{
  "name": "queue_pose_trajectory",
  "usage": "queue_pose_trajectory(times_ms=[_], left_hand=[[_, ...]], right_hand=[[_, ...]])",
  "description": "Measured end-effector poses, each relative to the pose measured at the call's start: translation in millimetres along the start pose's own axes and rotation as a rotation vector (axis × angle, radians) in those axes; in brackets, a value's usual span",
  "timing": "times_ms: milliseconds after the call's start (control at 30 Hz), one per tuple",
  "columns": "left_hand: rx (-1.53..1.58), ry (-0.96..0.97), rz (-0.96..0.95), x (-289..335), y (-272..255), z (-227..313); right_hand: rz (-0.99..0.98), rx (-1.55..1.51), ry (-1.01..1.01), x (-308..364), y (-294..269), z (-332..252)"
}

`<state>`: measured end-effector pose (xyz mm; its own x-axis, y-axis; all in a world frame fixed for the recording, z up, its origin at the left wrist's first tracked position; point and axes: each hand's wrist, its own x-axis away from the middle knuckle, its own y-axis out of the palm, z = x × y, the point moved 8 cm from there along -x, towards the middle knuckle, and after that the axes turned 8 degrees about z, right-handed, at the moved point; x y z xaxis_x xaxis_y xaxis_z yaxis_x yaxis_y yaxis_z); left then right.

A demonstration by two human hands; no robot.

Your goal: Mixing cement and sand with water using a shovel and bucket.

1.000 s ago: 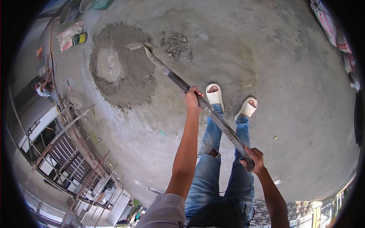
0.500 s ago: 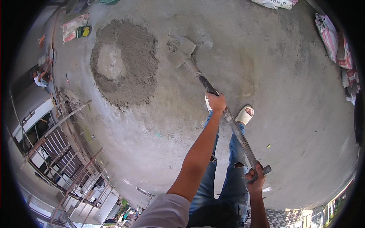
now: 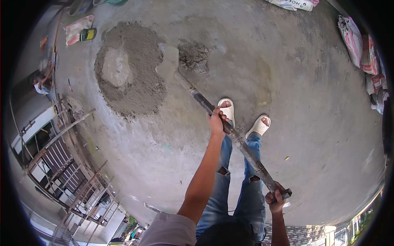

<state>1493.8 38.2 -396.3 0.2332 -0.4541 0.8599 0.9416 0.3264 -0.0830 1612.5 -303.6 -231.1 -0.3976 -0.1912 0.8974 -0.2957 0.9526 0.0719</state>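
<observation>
A long-handled shovel (image 3: 242, 145) runs slantwise across the view in front of my legs. My left hand (image 3: 218, 121) is wrapped round the middle of its shaft. At the end grip, my right hand (image 3: 277, 196) is closed round the handle. The shovel's flat blade (image 3: 169, 61) is at the right edge of a wide ring of grey sand or mortar mix (image 3: 147, 82). That ring surrounds a paler patch (image 3: 116, 67). Just right of the blade, a small dark heap of mix (image 3: 195, 56) lies on the concrete floor (image 3: 312, 123).
Filled sacks (image 3: 351, 39) line the far right side, and another sack (image 3: 293, 4) lies at the top. A dark green can (image 3: 88, 34) stands by a sack (image 3: 76, 30) at the upper left. Wooden scaffolding (image 3: 67, 164) and another person (image 3: 42, 85) are at the left.
The shovel blade has moved left, from the spot where the small heap now shows to the edge of the ring. My left hand has shifted left and down with the shaft.
</observation>
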Motion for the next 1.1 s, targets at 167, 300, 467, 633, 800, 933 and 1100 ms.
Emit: queue_pose_trajectory(times_ms=[167,300,467,633,800,933,1100], left_hand=[[0.048,-0.020,-0.009,27.8,-3.1,3.2],[0.059,-0.134,-0.063,62.1,16.0,-34.4],[0.417,-0.501,-0.336,99.2,48.7,-75.4],[0.645,-0.502,-0.695,128.2,59.4,-68.1],[0.082,-0.271,-0.051,21.1,-4.8,-95.5],[0.038,-0.250,-0.080,26.8,-14.0,-103.4],[0.140,-0.282,-0.108,92.2,-18.2,-124.0]], right_hand=[[0.062,-0.027,-0.082,11.7,-24.0,-3.0],[0.065,0.274,-0.395,45.9,-48.0,-48.1],[-0.107,0.989,-1.199,75.6,-41.9,-117.1],[-0.389,1.024,-1.206,73.1,-44.1,-122.8],[-0.514,1.205,-1.167,32.6,-5.7,-68.5],[-0.573,1.239,-1.237,20.9,-28.8,-61.2],[-0.590,1.287,-1.242,51.6,-85.2,-57.5]])
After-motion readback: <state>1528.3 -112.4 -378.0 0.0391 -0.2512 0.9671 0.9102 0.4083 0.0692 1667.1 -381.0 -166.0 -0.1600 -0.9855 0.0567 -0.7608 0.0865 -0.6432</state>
